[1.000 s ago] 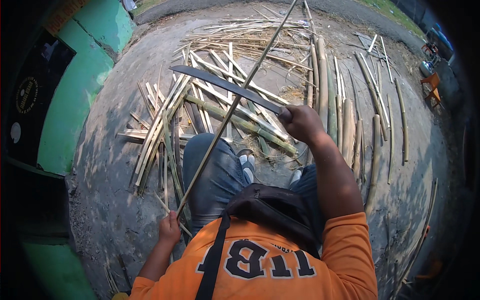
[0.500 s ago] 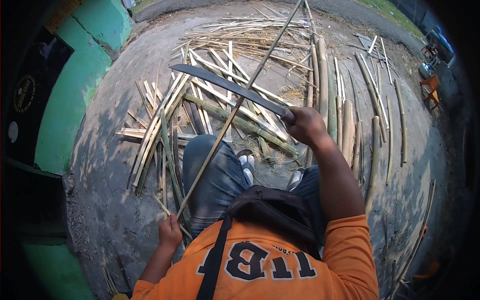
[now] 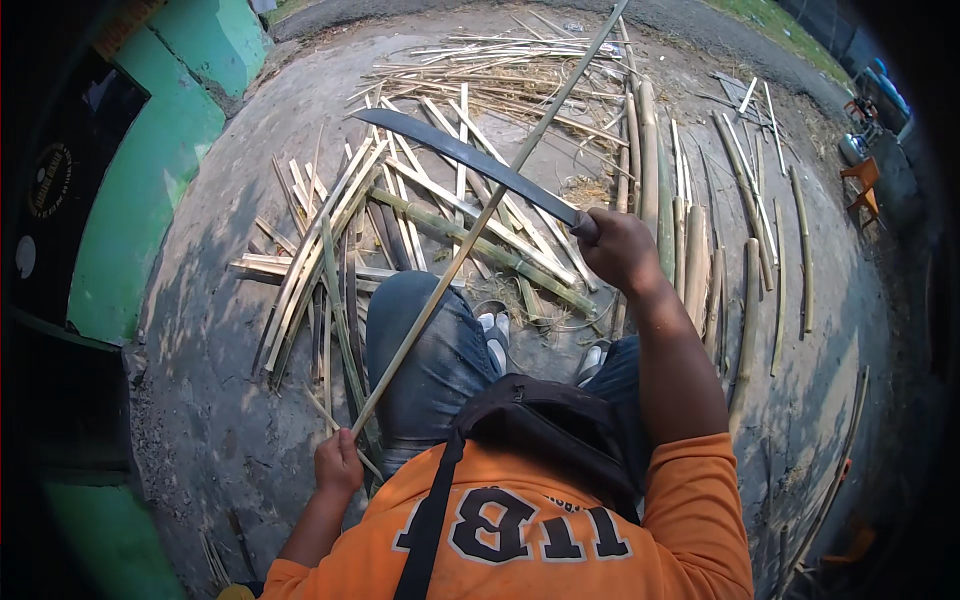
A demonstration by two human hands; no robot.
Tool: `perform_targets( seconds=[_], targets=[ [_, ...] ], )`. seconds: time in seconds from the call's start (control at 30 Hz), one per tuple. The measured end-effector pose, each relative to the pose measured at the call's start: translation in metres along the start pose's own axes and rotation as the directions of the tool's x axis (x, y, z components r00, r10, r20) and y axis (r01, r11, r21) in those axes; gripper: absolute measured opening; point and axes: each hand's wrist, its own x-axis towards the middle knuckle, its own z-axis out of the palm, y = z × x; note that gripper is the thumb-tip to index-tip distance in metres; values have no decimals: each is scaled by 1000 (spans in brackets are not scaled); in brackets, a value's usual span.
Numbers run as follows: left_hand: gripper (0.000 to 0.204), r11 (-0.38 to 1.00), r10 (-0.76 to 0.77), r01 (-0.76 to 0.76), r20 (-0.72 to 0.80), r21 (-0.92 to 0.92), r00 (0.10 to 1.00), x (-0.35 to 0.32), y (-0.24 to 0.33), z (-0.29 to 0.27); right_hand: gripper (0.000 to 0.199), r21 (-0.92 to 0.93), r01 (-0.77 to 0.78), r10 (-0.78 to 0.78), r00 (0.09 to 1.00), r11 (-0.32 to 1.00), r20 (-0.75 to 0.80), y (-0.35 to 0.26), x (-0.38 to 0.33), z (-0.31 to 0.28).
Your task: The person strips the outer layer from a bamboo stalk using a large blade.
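Note:
My left hand (image 3: 338,462) is closed round the near end of a long thin bamboo strip (image 3: 440,287). The strip slants up to the right across my left knee, its far end high over the ground. In my right hand (image 3: 625,248) is the handle of a machete (image 3: 450,146), its long dark blade pointing to the far left. The blade crosses the strip about midway and appears to touch it. Beneath lies a thick green bamboo piece (image 3: 490,257) among pale split bamboo strips (image 3: 335,240).
Whole bamboo poles (image 3: 648,170) lie lengthwise on the right, with thinner ones (image 3: 800,250) farther out. A heap of slender strips (image 3: 490,75) covers the far ground. A green wall (image 3: 150,190) stands at left, an orange chair (image 3: 862,187) at far right. A dark waist bag (image 3: 550,420) rests on my lap.
The machete has shifted slightly to the right and lies a little differently across the strip. The strip's far end has swung a little to the right. My left hand stays in place.

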Motion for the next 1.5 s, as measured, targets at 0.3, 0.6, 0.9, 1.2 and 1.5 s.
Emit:
perform_targets(
  seconds=[0.3, 0.6, 0.9, 1.2, 1.5],
  targets=[
    [51, 997, 76, -74, -73, 29, 994, 3, -10, 12, 22, -76, 350, -329, 921, 934, 207, -32, -11, 0],
    [55, 997, -16, 17, 6, -69, 1000, -2, -15, 12, 22, 87, 60, -60, 998, 994, -3, -7, -2, 11],
    [52, 996, 88, -87, -35, 16, 996, 8, -26, 11, 19, -56, 340, -330, 934, 939, 141, -25, -4, 10],
    [50, 997, 77, -77, -42, 8, 996, 5, -20, 8, 20, -39, -37, 36, 999, 999, -27, -8, 1, -14],
    [49, 995, 93, -94, -56, -14, 994, 9, -30, 16, 11, -107, 373, -335, 904, 922, 265, -32, -6, 1]
  ],
)
